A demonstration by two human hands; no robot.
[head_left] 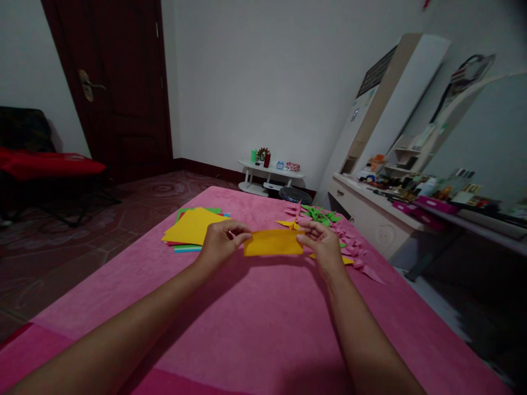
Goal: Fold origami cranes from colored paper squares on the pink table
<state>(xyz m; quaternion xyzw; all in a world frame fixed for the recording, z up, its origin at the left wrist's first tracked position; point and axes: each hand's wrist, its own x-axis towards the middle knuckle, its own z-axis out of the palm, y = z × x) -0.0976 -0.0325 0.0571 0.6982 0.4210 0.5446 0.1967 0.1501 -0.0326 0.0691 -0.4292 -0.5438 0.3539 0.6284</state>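
A yellow sheet of paper [273,243], shaped as a wide rectangle, is held up above the pink cloth. My left hand [222,239] pinches its left end between thumb and fingers. At the other end, my right hand [321,241] grips the upper right corner the same way. Just behind the right hand lie folded paper cranes: a yellow one [291,224], several green ones [320,214] and several pink ones [352,241]. To the left of my left hand sits a stack of square coloured paper [200,224], yellow on top with green, red and blue edges showing.
Pink cloth [247,318] covers the work surface. Beyond it stand a white low table [272,171] with small items and a round dark stool [295,195]. A cluttered dressing table [379,206] runs along the right; a chair with red fabric [45,164] is at left.
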